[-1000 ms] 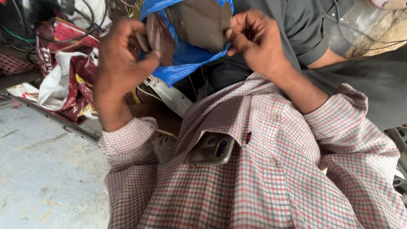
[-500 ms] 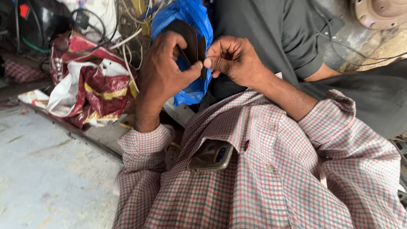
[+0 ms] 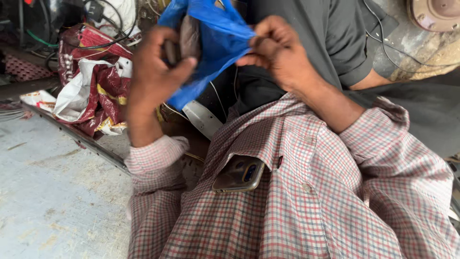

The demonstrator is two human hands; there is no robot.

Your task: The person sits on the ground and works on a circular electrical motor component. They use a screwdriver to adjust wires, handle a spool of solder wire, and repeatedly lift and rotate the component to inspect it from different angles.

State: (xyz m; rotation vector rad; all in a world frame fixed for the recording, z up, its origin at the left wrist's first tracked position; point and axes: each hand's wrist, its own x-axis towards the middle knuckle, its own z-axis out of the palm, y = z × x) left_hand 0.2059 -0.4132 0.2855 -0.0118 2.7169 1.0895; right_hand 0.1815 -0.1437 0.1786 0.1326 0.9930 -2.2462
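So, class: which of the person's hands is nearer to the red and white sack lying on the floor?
Left. The left hand is raised just right of the red and white sack, gripping a dark flat piece and the blue plastic bag. The right hand pinches the bag farther away.

A crumpled blue plastic bag hangs stretched between both hands, its lower corner drooping below them; a flat dark brown piece sits pinched beside the left thumb.

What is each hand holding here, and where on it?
The left hand grips a flat brown piece by its lower end; the right hand pinches the blue plastic bag at its edge.
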